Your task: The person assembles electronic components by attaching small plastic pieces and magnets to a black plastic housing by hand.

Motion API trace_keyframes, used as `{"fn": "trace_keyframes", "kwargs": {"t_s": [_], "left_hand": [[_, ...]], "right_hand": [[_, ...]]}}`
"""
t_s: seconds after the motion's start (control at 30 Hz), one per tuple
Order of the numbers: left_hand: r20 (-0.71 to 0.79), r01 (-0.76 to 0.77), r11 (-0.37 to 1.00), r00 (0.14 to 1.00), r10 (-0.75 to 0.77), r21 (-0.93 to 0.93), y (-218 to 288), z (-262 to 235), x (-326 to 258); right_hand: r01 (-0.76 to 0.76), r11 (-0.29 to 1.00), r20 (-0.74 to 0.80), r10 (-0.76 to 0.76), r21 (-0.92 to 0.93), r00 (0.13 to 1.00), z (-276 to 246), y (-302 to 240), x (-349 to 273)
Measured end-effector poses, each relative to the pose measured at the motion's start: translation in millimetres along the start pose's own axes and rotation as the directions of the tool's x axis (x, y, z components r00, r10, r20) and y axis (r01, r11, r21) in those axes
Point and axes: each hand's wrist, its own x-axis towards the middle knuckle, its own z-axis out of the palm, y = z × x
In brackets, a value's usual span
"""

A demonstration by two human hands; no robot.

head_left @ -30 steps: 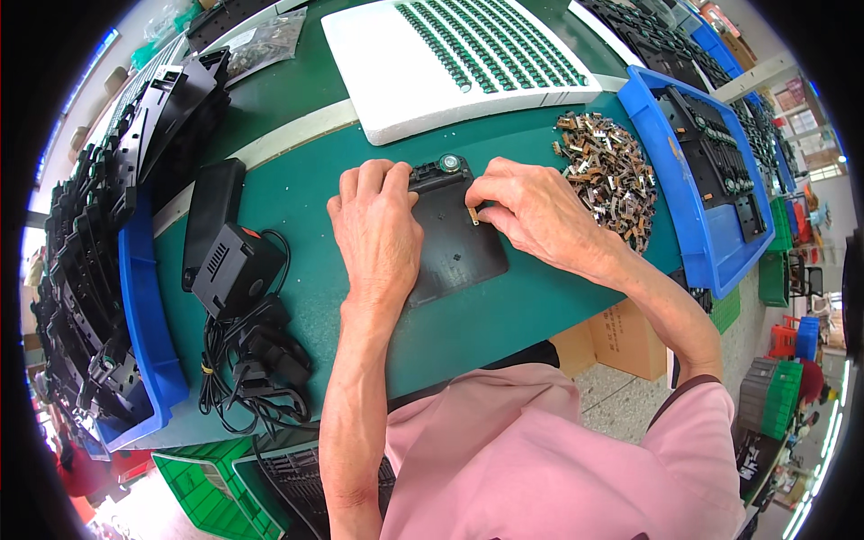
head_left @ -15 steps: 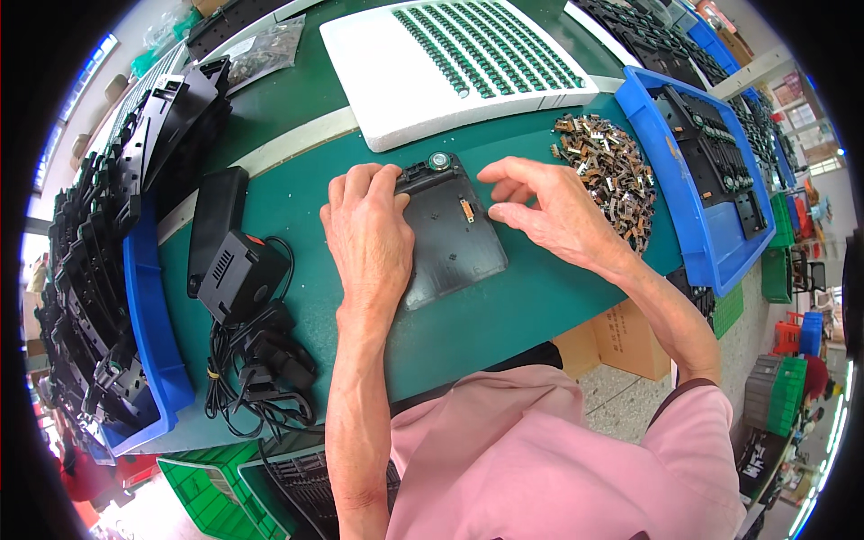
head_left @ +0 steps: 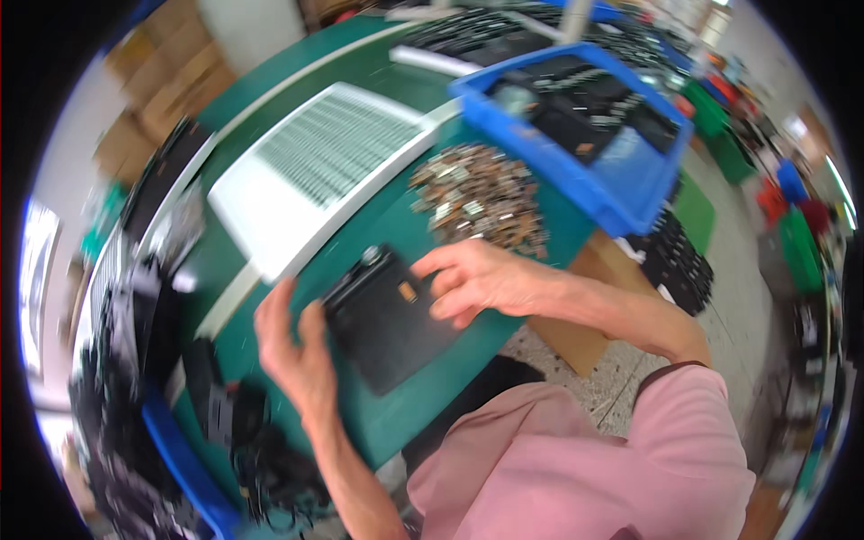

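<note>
A flat black plastic housing (head_left: 389,337) lies on the green table in front of me. It carries a round silvery part (head_left: 372,256) at its far corner and a small orange-brown component (head_left: 407,292) on its face. My left hand (head_left: 301,355) is at the housing's left edge, thumb and fingers apart; whether the thumb touches the edge is blurred. Over the right edge hovers my right hand (head_left: 481,286), its fingers loosely bent and spread from the thumb, with nothing visible between them. A heap of small brown and metallic components (head_left: 481,198) lies just beyond that hand.
A white foam tray (head_left: 270,202) with rows of small dark parts stands beyond the housing. At the back right is a blue bin (head_left: 621,193) holding black housings. A black power box (head_left: 236,412) with cables (head_left: 279,472) and another blue bin (head_left: 184,468) sit at left.
The view has swung right and blurred, so everything appears shifted and turned. My left hand has come off the housing's upper left part to its left edge. My right hand stays near the right edge.
</note>
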Motion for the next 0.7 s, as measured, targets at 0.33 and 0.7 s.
{"fn": "trace_keyframes", "kwargs": {"t_s": [0.33, 0.7], "left_hand": [[0.019, 0.148, 0.988, 0.989, -0.147, -0.033, -4, 0, -18], [0.128, 0.146, 0.989, 0.981, -0.148, 0.028, -14, 0, -23]], "right_hand": [[0.296, 0.955, -0.611, -0.250, -0.026, 0.751, -102, -54, -128], [0.297, 0.943, -0.989, -0.144, -0.151, -0.046, -319, -43, -190]]}}
